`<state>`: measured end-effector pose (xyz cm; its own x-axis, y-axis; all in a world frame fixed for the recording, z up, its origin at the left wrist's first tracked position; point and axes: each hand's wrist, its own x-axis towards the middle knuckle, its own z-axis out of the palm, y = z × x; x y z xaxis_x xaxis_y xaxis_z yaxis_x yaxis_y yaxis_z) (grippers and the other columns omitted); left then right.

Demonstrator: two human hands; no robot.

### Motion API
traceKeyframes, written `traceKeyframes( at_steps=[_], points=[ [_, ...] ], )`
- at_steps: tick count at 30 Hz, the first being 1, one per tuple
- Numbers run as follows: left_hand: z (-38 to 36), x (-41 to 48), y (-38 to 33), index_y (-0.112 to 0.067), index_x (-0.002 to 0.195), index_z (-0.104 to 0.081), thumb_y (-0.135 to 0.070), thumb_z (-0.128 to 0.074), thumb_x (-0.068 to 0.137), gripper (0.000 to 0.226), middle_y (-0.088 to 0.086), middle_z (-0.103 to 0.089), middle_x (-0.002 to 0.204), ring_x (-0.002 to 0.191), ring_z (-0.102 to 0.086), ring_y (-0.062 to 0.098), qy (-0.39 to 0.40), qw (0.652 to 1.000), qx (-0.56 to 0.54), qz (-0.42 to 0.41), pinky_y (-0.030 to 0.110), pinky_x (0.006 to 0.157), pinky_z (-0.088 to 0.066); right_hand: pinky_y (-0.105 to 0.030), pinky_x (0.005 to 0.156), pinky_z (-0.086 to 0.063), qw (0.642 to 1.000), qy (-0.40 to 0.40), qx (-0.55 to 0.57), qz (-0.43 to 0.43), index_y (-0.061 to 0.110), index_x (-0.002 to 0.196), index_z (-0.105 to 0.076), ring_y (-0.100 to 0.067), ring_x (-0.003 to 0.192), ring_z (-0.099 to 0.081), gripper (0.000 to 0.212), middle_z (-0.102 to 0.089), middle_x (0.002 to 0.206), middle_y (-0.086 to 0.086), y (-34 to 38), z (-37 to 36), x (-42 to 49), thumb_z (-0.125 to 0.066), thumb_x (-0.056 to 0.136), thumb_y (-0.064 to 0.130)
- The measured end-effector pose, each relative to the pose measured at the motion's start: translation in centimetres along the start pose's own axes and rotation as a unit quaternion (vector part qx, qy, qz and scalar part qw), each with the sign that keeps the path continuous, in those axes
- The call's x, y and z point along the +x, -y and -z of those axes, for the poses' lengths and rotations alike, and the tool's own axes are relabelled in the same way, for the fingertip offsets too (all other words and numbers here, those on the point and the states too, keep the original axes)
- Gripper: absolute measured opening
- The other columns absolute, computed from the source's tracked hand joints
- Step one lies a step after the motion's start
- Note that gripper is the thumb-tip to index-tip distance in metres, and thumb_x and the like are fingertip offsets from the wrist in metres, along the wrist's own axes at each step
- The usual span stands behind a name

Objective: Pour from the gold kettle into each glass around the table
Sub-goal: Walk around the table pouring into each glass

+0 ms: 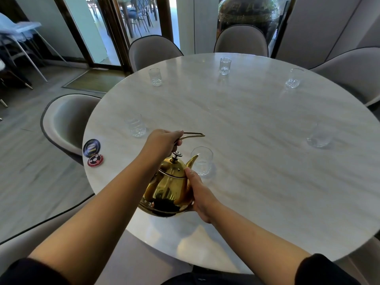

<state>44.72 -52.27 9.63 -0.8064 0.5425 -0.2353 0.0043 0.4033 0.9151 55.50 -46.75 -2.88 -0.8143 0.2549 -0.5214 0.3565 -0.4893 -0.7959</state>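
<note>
Gold kettle (pixel 170 188): held above near edge of round table (pixel 246 130), tilted forward, spout tip at rim of nearest glass (pixel 202 161).
Left hand (pixel 162 142): above kettle lid, fingers curled tight round wire handle (pixel 193 135).
Right hand (pixel 200 194): cups kettle's right flank, thumb up along body; fingers hidden under base.
Flow from spout: cannot tell.
Five further glasses (pixel 135 125) ring table beyond kettle, well apart.
Two round discs (pixel 92 148) left of kettle at table edge.

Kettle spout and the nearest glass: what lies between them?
Nothing. In the head view the spout of the gold kettle overlaps that glass at its near rim; bare table around.
</note>
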Motion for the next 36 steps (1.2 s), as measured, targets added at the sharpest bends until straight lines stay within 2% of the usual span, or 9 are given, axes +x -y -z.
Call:
traceKeyframes(
  at_steps=[8, 14, 17, 22, 26, 28, 32, 36],
  points=[
    [0.1, 0.0, -0.5, -0.009, 0.058, -0.054, -0.023, -0.054, 0.093, 0.038, -0.01, -0.041, 0.028, 0.023, -0.03, 0.001, 0.001, 1.0, 0.003, 0.006, 0.01, 0.03, -0.024, -0.043, 0.074, -0.059, 1.0, 0.001, 0.006, -0.008, 0.038, 0.133, -0.04, -0.028, 0.108, -0.06, 0.048, -0.054, 0.131, -0.006, 0.1, -0.2, 0.1, -0.036, 0.093, 0.063],
    [0.0, 0.1, -0.7, -0.009, 0.063, -0.057, -0.023, -0.054, 0.094, 0.034, -0.009, -0.046, 0.033, 0.024, -0.033, -0.001, 0.003, 1.0, 0.005, 0.003, 0.01, 0.03, -0.025, -0.037, 0.067, -0.059, 1.0, -0.001, 0.003, -0.016, 0.037, 0.133, -0.041, -0.028, 0.107, -0.061, 0.05, -0.053, 0.131, -0.007, 0.2, -0.2, 0.2, -0.035, 0.092, 0.065],
    [0.1, 0.0, -0.9, -0.01, 0.062, -0.055, -0.023, -0.053, 0.095, 0.036, -0.01, -0.044, 0.028, 0.023, -0.033, -0.001, 0.009, 1.0, 0.015, 0.005, 0.009, 0.029, -0.024, -0.037, 0.066, -0.058, 1.0, -0.003, 0.006, -0.018, 0.038, 0.132, -0.041, -0.027, 0.104, -0.061, 0.049, -0.054, 0.13, -0.007, 0.3, -0.3, 0.3, -0.035, 0.092, 0.065],
    [0.0, 0.2, -1.1, -0.01, 0.06, -0.056, -0.024, -0.053, 0.095, 0.038, -0.004, -0.045, 0.046, 0.023, -0.033, -0.001, 0.006, 0.999, 0.034, 0.004, 0.009, 0.03, -0.025, -0.035, 0.061, -0.059, 1.0, 0.001, 0.014, -0.02, 0.04, 0.129, -0.042, -0.024, 0.1, -0.062, 0.046, -0.056, 0.12, -0.001, 0.3, -0.2, 0.3, -0.036, 0.091, 0.065],
    [0.0, 0.1, -1.3, -0.009, 0.059, -0.055, -0.022, -0.053, 0.095, 0.038, -0.01, -0.042, 0.029, 0.022, -0.031, 0.0, 0.011, 1.0, 0.026, 0.01, 0.009, 0.029, -0.024, -0.034, 0.061, -0.059, 1.0, 0.0, 0.017, -0.017, 0.042, 0.125, -0.042, -0.023, 0.098, -0.062, 0.043, -0.055, 0.112, 0.005, 0.3, -0.2, 0.4, -0.036, 0.091, 0.066],
    [0.0, 0.1, -1.4, -0.009, 0.06, -0.055, -0.022, -0.052, 0.095, 0.037, -0.01, -0.042, 0.027, 0.022, -0.031, 0.0, 0.013, 1.0, 0.023, 0.013, 0.01, 0.029, -0.024, -0.034, 0.061, -0.059, 1.0, -0.001, 0.017, -0.016, 0.042, 0.126, -0.041, -0.023, 0.098, -0.062, 0.043, -0.055, 0.111, 0.005, 0.3, -0.3, 0.4, -0.036, 0.091, 0.066],
    [-0.1, 0.1, -1.5, -0.009, 0.062, -0.056, -0.022, -0.053, 0.095, 0.035, -0.01, -0.045, 0.035, 0.023, -0.033, -0.001, 0.008, 1.0, 0.017, 0.014, 0.009, 0.029, -0.025, -0.036, 0.065, -0.059, 1.0, 0.0, 0.019, -0.02, 0.039, 0.131, -0.041, -0.024, 0.1, -0.061, 0.048, -0.054, 0.112, 0.004, 0.3, -0.3, 0.3, -0.036, 0.091, 0.065],
    [-0.1, 0.0, -1.5, -0.01, 0.061, -0.056, -0.023, -0.053, 0.095, 0.036, -0.008, -0.045, 0.042, 0.023, -0.033, -0.001, 0.007, 0.999, 0.03, 0.012, 0.009, 0.03, -0.025, -0.034, 0.061, -0.058, 1.0, 0.001, 0.019, -0.021, 0.039, 0.127, -0.043, -0.023, 0.098, -0.062, 0.045, -0.055, 0.111, 0.004, 0.3, -0.3, 0.2, -0.036, 0.091, 0.065]
  ],
)
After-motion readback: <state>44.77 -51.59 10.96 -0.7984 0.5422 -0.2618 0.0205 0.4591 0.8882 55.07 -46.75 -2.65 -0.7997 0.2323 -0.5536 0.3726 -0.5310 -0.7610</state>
